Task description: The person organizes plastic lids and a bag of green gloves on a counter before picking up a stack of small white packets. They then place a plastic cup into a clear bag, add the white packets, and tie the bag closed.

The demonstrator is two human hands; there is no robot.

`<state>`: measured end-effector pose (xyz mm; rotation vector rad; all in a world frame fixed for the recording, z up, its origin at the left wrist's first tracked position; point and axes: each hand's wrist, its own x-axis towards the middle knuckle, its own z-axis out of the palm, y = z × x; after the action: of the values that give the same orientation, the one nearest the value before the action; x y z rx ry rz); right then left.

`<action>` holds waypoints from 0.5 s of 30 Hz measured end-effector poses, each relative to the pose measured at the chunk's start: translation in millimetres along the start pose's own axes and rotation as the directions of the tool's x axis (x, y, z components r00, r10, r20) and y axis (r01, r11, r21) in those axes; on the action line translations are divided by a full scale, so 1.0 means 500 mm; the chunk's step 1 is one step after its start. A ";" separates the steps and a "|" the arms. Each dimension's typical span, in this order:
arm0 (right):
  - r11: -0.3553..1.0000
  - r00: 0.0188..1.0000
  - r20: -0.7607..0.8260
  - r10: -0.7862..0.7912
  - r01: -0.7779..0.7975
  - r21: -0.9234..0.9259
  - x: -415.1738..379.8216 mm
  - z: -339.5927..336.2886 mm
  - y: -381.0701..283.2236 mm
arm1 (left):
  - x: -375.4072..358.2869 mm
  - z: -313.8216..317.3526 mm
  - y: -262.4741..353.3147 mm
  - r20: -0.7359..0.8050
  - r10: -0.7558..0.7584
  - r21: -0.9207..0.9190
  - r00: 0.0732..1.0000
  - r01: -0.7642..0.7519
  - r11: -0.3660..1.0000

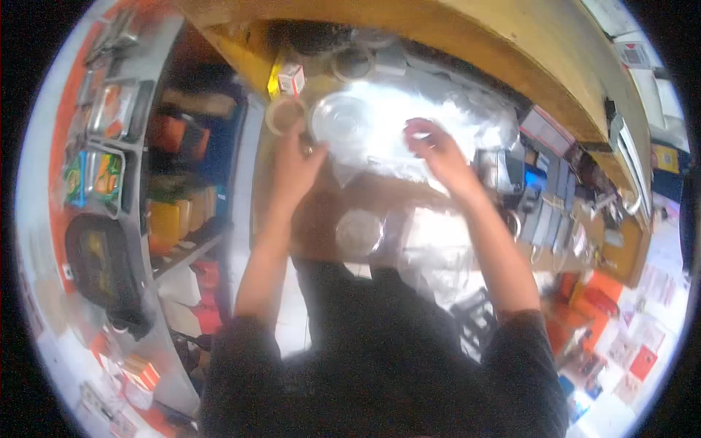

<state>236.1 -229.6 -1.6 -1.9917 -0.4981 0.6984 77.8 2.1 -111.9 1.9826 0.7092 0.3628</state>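
Note:
My left hand [298, 164] is over the counter with thumb and fingers apart. Its fingertips overlap the near edge of a tan ring [285, 117] that looks like a tape roll. Just right of that hand lies a clear round container or lid [340, 120], by glossy clear plastic [398, 120]. My right hand [440, 153] hovers above this plastic, fingers curved and blurred, a bright gap showing between thumb and fingers. Closer to my body, another clear round piece [360, 232] rests on the brown counter [314, 219].
Behind the ring stands a small red-and-white box [291, 79] beside a yellow one. A wooden shelf [511, 36] overhangs the back. Dark boxed devices [540, 179] line the right side. Shelves with packets [98, 175] are at left; clear plastic [438, 259] hangs near the front edge.

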 end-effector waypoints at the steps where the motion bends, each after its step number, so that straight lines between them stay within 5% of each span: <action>1: 0.998 0.997 0.058 0.058 -0.056 -0.028 0.038 0.029 0.043 | 0.022 0.023 0.020 0.036 -0.014 0.081 0.999 0.011 0.997; 3: 0.995 0.995 0.062 0.080 -0.077 -0.058 0.099 0.106 0.113 | 0.037 0.077 0.035 -0.081 -0.068 0.205 0.994 0.083 0.975; 5: 0.993 0.998 0.053 0.040 -0.046 0.113 0.155 0.179 0.168 | 0.049 0.104 0.019 -0.166 -0.028 0.232 0.986 0.066 0.970; 8: 0.981 0.958 -0.210 0.196 -0.195 0.027 0.194 0.228 0.187 | 0.071 0.117 -0.009 -0.188 0.021 0.251 0.982 0.027 0.968; 11: 0.856 0.958 0.032 0.285 -0.269 0.442 0.196 0.211 0.177 | 0.064 0.104 -0.006 -0.137 -0.012 0.150 0.991 0.033 0.988; 13: 0.846 0.962 0.073 0.262 -0.266 0.462 0.178 0.195 0.142 | 0.060 0.094 0.002 -0.064 -0.073 0.040 0.995 0.075 0.996; 14: 0.848 0.966 0.042 0.256 -0.245 0.470 0.158 0.183 0.118 | 0.060 0.107 -0.038 -0.155 0.017 0.176 0.988 0.011 0.984; 15: 0.851 0.968 0.009 0.252 -0.225 0.475 0.134 0.168 0.097 | 0.040 0.109 -0.021 -0.141 -0.047 0.022 0.989 0.050 0.998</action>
<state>234.8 -158.7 -95.8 -1.6107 -0.0292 0.8271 118.8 -19.8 -148.6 1.9744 0.8537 0.4695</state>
